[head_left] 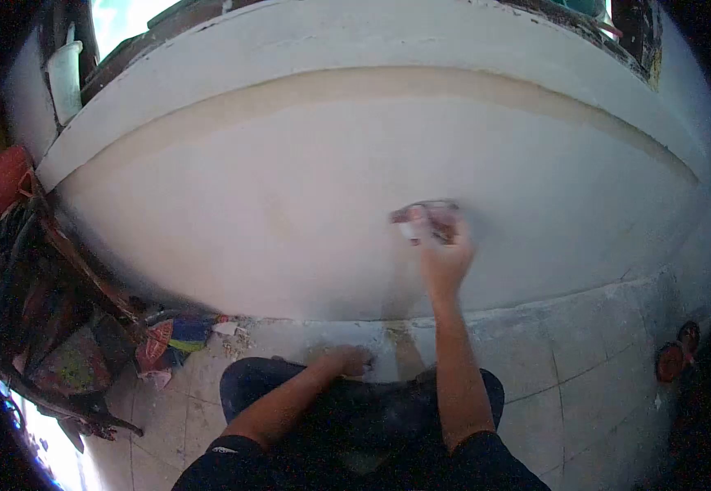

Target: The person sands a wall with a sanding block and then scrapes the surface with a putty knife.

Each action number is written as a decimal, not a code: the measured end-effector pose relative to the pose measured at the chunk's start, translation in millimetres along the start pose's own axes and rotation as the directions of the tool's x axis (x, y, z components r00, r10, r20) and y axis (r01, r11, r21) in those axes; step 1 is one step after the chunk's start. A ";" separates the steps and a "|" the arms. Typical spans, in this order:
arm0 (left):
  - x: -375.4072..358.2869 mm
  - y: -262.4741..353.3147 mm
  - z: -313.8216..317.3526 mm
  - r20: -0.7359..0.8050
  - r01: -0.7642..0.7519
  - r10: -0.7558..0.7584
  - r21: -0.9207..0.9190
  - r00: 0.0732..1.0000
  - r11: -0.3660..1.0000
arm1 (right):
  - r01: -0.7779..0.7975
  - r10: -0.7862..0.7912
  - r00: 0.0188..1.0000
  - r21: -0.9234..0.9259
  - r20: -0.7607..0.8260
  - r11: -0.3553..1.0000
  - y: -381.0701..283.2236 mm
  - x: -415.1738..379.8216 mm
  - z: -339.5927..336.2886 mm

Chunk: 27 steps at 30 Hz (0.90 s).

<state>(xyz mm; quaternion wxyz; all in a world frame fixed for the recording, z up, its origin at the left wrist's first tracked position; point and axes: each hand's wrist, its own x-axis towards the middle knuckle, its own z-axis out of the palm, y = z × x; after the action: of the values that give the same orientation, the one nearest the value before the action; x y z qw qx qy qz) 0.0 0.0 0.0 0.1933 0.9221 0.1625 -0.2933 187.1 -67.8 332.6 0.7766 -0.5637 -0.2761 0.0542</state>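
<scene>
My right hand (445, 245) is raised in front of the white wall (290, 188), its fingers closed round a reddish-brown sheet (405, 215) that looks like sandpaper. Motion blurs the sheet and the fingertips; it appears to lie against the wall surface. Low down, my left hand (346, 361) is by my bent knees, near the foot of the wall. Its fingers look curled, and whether anything small is in them is too dim to make out. Faint beige patches show on the wall, mostly along its upper edge.
A ledge (355, 41) juts out above the wall. At left stand a white container (65, 82) and a heap of dark clutter with a red cloth (2, 184). Colourful scraps (188, 334) lie on the tiled floor (535, 409). Reddish sandals (672, 360) are at right.
</scene>
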 end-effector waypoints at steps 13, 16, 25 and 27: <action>-78.2 54.9 -76.3 -0.059 0.050 -0.061 -0.183 0.996 0.982 | 0.104 -0.070 0.972 0.148 -0.223 0.983 13.7 20.4 -2.3; -93.3 61.5 -80.5 -0.101 0.038 -0.061 -0.217 0.993 0.975 | 0.273 -0.264 0.958 -0.085 0.108 0.958 30.6 -3.3 9.9; -92.2 60.1 -78.7 -0.095 0.075 -0.087 -0.127 0.992 0.989 | 0.206 -0.093 0.883 0.202 -0.461 0.958 -9.0 53.3 -35.8; -49.4 30.6 -42.4 -0.183 -0.008 -0.009 -0.094 0.983 0.995 | 0.099 -0.062 0.949 0.106 -0.308 0.989 6.4 36.1 -20.1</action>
<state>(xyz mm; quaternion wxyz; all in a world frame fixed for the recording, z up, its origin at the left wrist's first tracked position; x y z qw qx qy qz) -5.4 -16.8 69.8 0.2210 0.9349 0.1935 -0.1991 228.8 -68.2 335.7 0.8439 -0.5057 -0.1725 -0.0483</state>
